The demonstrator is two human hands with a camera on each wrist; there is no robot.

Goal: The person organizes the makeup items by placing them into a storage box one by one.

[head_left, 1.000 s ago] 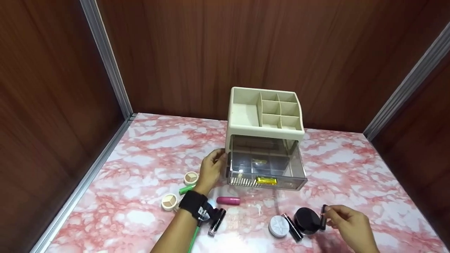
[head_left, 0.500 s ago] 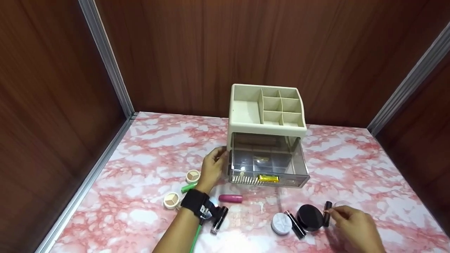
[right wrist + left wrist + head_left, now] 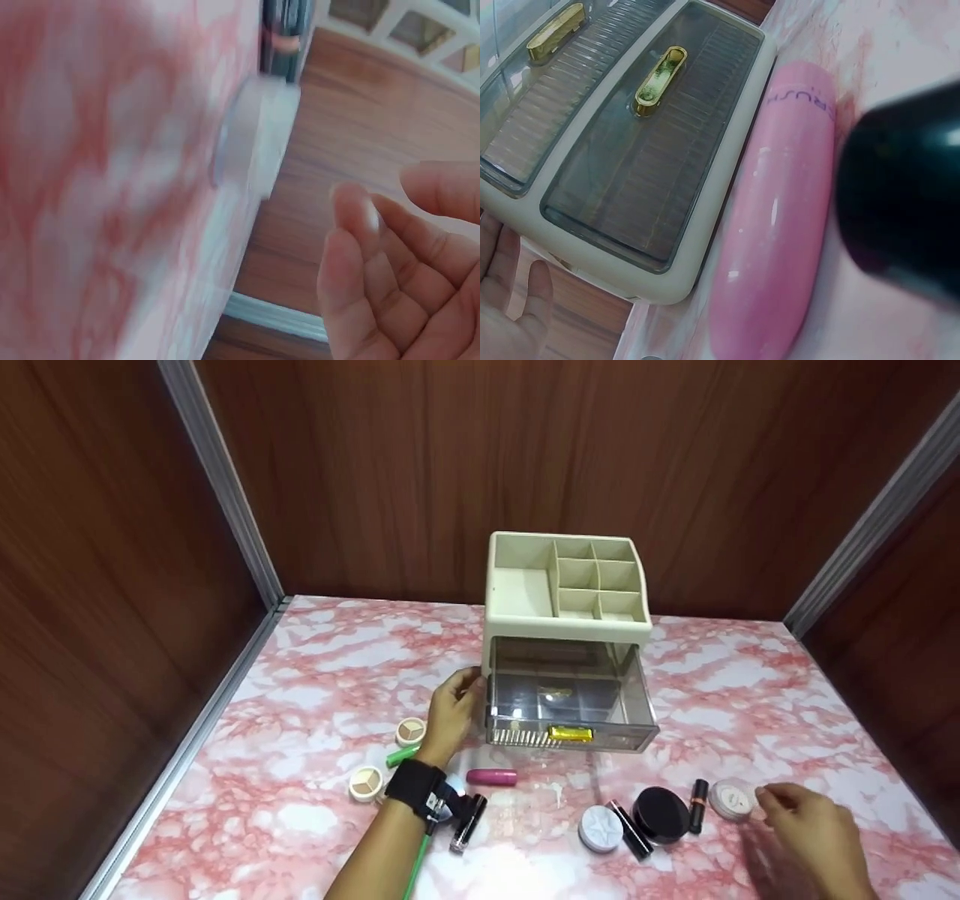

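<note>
My left hand point(image 3: 450, 716) rests along the left side of a cream cosmetics organizer point(image 3: 566, 627), fingers relaxed beside its wall. The organizer's clear upper drawer point(image 3: 637, 735) is pulled out and has a gold handle point(image 3: 571, 733). In the left wrist view, the thumb and fingers stand apart at the organizer's edge. On the right, my right hand point(image 3: 814, 825) hovers beside a round pale jar point(image 3: 729, 801), fingertips close to its right rim. The right wrist view has its fingers loosely bent, holding nothing. A dark tube with an orange band point(image 3: 698, 810) stands left of the jar.
A black round case point(image 3: 661, 815), a black tube point(image 3: 631, 831) and a white star-topped jar point(image 3: 601, 829) lie in front. A pink tube point(image 3: 492, 778), another black tube point(image 3: 469, 823), a green tube point(image 3: 402, 756) and two three-shade pots point(image 3: 366, 784) surround my left forearm.
My right hand has let go of the dark tube, leaving it beside the black case, and moved right to the pale jar. The left hand stays at the organizer's side.
</note>
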